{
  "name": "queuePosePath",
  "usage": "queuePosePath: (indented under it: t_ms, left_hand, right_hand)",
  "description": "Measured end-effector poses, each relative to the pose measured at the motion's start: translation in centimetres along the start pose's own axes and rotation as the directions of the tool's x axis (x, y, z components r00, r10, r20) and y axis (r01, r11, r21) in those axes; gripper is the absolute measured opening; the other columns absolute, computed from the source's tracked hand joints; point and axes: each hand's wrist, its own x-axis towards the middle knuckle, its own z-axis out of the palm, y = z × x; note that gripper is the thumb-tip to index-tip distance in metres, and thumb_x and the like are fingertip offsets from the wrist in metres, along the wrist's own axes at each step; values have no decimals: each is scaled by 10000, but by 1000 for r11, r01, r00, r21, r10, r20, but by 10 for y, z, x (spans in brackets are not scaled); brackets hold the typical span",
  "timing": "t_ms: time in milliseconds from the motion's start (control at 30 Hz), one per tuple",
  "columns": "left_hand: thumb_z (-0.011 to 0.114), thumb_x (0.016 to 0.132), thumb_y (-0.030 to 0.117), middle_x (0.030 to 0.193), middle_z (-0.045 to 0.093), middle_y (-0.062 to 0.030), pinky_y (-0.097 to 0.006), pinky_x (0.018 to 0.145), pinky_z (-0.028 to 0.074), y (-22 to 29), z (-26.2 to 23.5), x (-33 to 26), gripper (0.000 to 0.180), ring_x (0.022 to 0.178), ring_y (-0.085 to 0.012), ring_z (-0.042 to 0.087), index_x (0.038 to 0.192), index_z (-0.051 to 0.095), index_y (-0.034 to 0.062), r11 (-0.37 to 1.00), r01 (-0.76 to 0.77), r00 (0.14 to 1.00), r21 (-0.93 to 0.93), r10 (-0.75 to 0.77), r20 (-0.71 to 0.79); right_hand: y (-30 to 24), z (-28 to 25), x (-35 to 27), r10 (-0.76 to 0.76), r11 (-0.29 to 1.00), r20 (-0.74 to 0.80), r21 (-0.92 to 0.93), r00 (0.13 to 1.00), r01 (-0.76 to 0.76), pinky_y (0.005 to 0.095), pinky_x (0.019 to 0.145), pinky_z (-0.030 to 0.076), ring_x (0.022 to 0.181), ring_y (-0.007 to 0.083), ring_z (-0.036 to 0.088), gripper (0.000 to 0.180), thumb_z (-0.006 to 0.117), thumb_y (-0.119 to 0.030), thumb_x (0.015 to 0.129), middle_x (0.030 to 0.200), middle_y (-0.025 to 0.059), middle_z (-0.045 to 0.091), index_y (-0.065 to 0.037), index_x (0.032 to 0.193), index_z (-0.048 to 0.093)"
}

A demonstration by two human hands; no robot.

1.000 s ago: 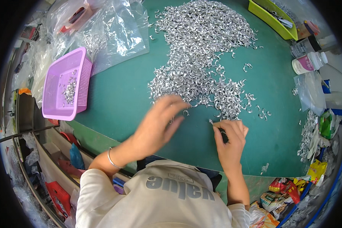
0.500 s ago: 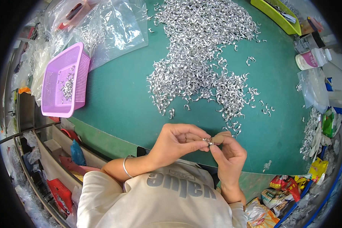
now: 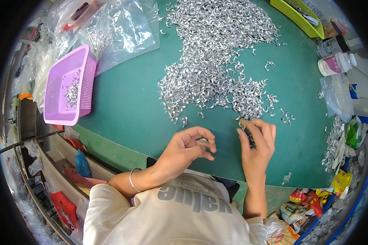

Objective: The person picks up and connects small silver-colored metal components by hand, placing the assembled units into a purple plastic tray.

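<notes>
On the green tabletop lies a big heap of small curved silver metal pieces (image 3: 204, 73), thinning into loose ones toward me. My left hand (image 3: 186, 149) is held above the table's near edge with its fingers curled in; a silvery glint shows among them, apparently one small metal piece, mostly hidden. At the heap's near tip is my right hand (image 3: 257, 141), thumb and forefinger apart around a few loose pieces. A tan covering appears on its forefinger tip. Whether it touches a piece is unclear.
A pink-purple plastic basket (image 3: 88, 94) with some metal pieces stands at the left. Clear plastic bags (image 3: 131, 32) lie behind it. A yellow-green tray (image 3: 294, 16) and a white bottle (image 3: 335, 64) are at the far right. Open drawers (image 3: 65, 163) flank me on the left.
My hands were together, pinching a small metal piece between them. They have parted: the right has moved forward and right to the heap's edge, while the left has shifted slightly left.
</notes>
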Motion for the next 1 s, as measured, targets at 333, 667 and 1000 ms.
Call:
queuePosePath:
  t_ms: [333, 667, 1000]
  left_hand:
    - [552, 830, 20, 930, 510, -41, -212, 717, 403, -4, 6, 8, 255, 832, -85, 477, 1079, 516, -24, 968, -126, 990, 218, 138, -39]
    - [590, 782, -58, 900, 581, -113, -245, 680, 470, 3, 15, 4, 127, 773, -139, 575, 907, 590, -79, 879, -224, 969, 420, 247, 0]
    - [611, 776, -39, 894, 600, -106, -210, 643, 445, 5, 17, 2, 123, 763, -103, 553, 897, 602, -60, 968, -131, 990, 216, 141, -29]
  right_hand:
    - [-9, 6, -12, 251, 503, 285, 778, 925, -376, 271, 732, 339, 790, 155, 486, 104, 587, -47, 788, 874, 34, 546, -16, 887, 571]
    - [-32, 2, -28, 299, -100, 493, 868, 817, -487, 260, 745, 391, 812, 119, 498, 133, 563, -31, 828, 919, 64, 569, 21, 949, 549]
    - [-36, -7, -24, 215, 507, 187, 817, 958, -274, 271, 693, 384, 778, 176, 493, 165, 640, 72, 694, 820, 79, 590, 34, 849, 599]
